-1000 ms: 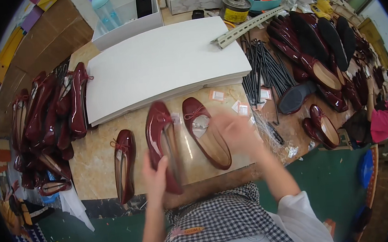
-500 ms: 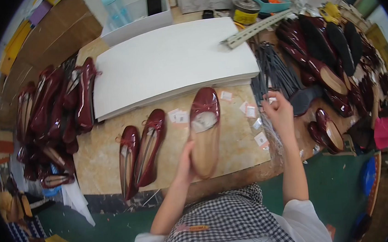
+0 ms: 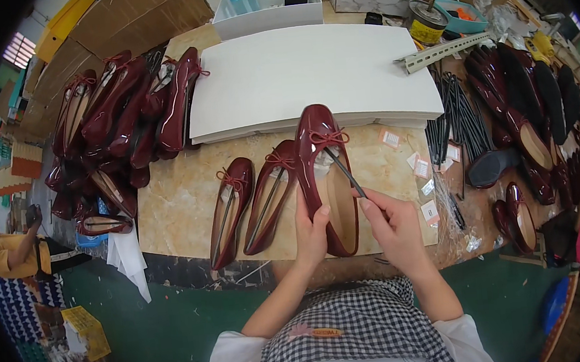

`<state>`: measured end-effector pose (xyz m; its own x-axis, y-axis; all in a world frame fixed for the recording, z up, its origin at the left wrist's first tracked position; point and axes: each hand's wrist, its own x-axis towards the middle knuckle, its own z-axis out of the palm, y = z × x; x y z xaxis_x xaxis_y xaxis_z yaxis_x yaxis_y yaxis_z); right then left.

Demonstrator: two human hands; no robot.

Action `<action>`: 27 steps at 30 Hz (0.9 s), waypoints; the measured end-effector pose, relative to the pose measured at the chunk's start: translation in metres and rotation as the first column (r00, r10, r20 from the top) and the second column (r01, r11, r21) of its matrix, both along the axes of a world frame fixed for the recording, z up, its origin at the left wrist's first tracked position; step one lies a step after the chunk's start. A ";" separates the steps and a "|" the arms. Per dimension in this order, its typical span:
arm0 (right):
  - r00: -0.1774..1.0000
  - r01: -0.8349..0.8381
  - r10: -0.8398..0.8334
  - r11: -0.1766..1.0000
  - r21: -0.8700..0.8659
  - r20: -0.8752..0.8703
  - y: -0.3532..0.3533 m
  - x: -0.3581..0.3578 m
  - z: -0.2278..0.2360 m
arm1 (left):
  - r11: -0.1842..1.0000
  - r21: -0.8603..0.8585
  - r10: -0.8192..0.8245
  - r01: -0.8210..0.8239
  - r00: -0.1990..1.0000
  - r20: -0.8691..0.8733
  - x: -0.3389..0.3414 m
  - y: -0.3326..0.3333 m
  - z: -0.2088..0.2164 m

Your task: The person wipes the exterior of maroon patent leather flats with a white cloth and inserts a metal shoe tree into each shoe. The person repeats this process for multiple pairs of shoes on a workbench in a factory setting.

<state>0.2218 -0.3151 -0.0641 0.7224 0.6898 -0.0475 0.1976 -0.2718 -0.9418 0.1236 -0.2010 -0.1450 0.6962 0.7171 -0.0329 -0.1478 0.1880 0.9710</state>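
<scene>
Apron: black-and-white gingham cloth, lower centre of the frame (image 3: pixel 344 324).
Left hand: at centre (image 3: pixel 313 231), fingers curled round the near left side of the held shoe, thumb at its rim.
Right hand: right of centre (image 3: pixel 398 230), thumb and forefinger pinched together on the near end of the rod.
Held shoe: dark red patent flat with a thin bow and beige insole (image 3: pixel 339 208), at centre, toe towards the top of the frame.
Rod: slim dark grey stick (image 3: pixel 347 174), slanting over the shoe's opening, far end at the toe beneath the bow.
Finished-looking neighbours: two matching dark red bowed flats, left one (image 3: pixel 228 217) and right one (image 3: pixel 267 200), left of centre on the mottled beige tabletop (image 3: pixel 173 191); each has a dark rod lengthwise inside.
Labels: small white-and-orange paper tags (image 3: pixel 390 138), right of the held shoe.
Left stock: heaped dark red patent flats (image 3: pixel 116 127), upper left.
Right stock: bundle of dark grey rods (image 3: pixel 467 120), beside piled dark red flats (image 3: pixel 534 146), right side.
Stack: large flat white boards (image 3: pixel 315 75), upper centre, beneath one end of a perforated metal strip (image 3: pixel 448 53).
Rear: open white box (image 3: pixel 269 23), top centre.
</scene>
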 end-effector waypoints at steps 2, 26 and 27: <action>0.967 0.053 -0.058 0.998 0.030 0.249 0.010 -0.006 0.000 | 0.998 -0.065 -0.018 0.019 1.000 0.021 0.000 -0.007 -0.006; 0.952 -0.087 0.182 0.932 -0.351 0.248 -0.021 0.020 -0.048 | 0.372 0.910 0.433 0.184 0.833 -0.346 -0.146 0.143 0.117; 0.954 0.026 0.106 0.904 -0.428 0.281 -0.034 0.024 -0.041 | 0.413 0.907 0.482 0.082 0.825 -0.295 -0.149 0.176 0.147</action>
